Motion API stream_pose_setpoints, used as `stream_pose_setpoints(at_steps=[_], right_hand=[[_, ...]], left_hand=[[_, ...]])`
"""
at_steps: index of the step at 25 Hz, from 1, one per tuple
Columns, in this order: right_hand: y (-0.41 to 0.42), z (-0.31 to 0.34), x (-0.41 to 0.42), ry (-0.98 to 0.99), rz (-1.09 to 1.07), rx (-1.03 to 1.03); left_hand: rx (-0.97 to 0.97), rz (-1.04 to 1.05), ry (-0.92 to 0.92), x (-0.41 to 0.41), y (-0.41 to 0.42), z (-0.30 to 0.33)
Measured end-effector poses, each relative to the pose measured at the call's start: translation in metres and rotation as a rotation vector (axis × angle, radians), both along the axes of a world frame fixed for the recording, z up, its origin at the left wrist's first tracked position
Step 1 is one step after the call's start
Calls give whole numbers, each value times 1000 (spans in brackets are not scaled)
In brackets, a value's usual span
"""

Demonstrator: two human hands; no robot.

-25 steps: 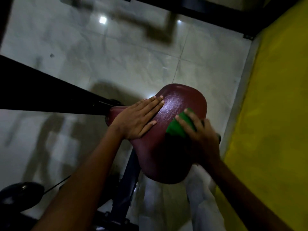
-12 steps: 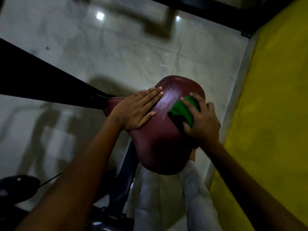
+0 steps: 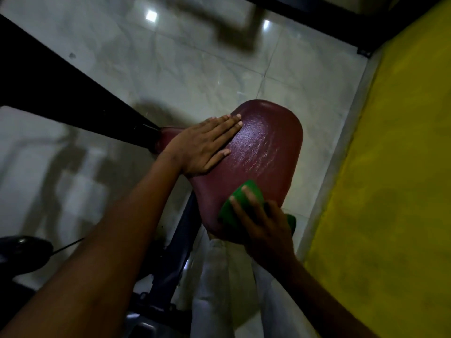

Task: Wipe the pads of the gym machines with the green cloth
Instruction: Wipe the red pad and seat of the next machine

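A dark red seat pad (image 3: 266,152) of a gym machine fills the middle of the head view, its surface shiny. My left hand (image 3: 205,147) lies flat on the pad's left part, fingers straight and together. My right hand (image 3: 263,223) presses the green cloth (image 3: 240,201) against the pad's near right edge, fingers spread over the cloth. A bit of the cloth sticks out past the hand on the right. The pad's near end is hidden under my right hand.
A black frame bar (image 3: 73,93) runs from the upper left to the pad's narrow end. A dark post (image 3: 178,252) holds the pad from below. A yellow wall (image 3: 395,179) stands close on the right. The floor (image 3: 195,69) is glossy pale tile. My light trousers (image 3: 219,289) show beneath.
My right hand has slid the green cloth from the pad's far right part down toward its near edge. My left hand stays flat on the pad.
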State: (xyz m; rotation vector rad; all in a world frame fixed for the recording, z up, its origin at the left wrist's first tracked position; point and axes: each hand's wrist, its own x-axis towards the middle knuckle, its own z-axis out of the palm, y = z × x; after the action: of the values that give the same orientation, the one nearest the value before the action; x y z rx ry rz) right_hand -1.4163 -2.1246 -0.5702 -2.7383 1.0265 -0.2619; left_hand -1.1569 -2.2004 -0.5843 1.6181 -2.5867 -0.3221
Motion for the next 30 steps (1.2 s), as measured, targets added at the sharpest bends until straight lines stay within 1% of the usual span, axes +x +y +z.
stream_pose_setpoints(at_steps=[2,3,4,5,7,8,9,10,13,14,16,17,19,21,24,26,27,28,30], right_hand=[[-12,-4,-8,15,213,-39],[-30,-3,-8,41,263,-75],[-53,0,-6,75,245,-85],[-75,5,-1,96,156,-62],[-99,13,13,97,-126,20],[-94,14,20,91,-202,40],[-81,13,25,82,-212,30],[-62,10,26,77,-153,10],[-15,4,18,58,212,-42],[-14,4,16,78,319,-74],[-29,7,30,105,452,-145],[-38,9,44,116,482,-169],[-47,10,71,131,455,-159],[-36,7,86,132,451,-173],[1,2,70,151,631,-207],[7,2,46,162,735,-168],[0,1,34,134,758,-155],[-11,0,23,84,741,-158],[-45,-1,2,-8,593,-151]], left_hand=[[17,-6,11,-1,-2,0],[26,-16,21,0,-3,0],[26,-25,32,2,-3,0],[15,-30,48,4,-3,0],[-9,-30,87,12,-1,2],[-10,-25,94,19,2,2],[-4,-18,88,25,6,2],[6,-4,70,31,10,2],[31,85,-2,31,21,4],[27,110,-16,28,24,4],[17,141,-31,25,25,3],[19,148,-37,25,26,3],[30,148,-44,27,25,2],[63,141,-41,27,24,3],[105,138,-31,27,23,8],[114,151,-33,28,25,9],[108,165,-34,26,26,9],[94,183,-37,23,28,8],[61,227,-51,16,32,5]])
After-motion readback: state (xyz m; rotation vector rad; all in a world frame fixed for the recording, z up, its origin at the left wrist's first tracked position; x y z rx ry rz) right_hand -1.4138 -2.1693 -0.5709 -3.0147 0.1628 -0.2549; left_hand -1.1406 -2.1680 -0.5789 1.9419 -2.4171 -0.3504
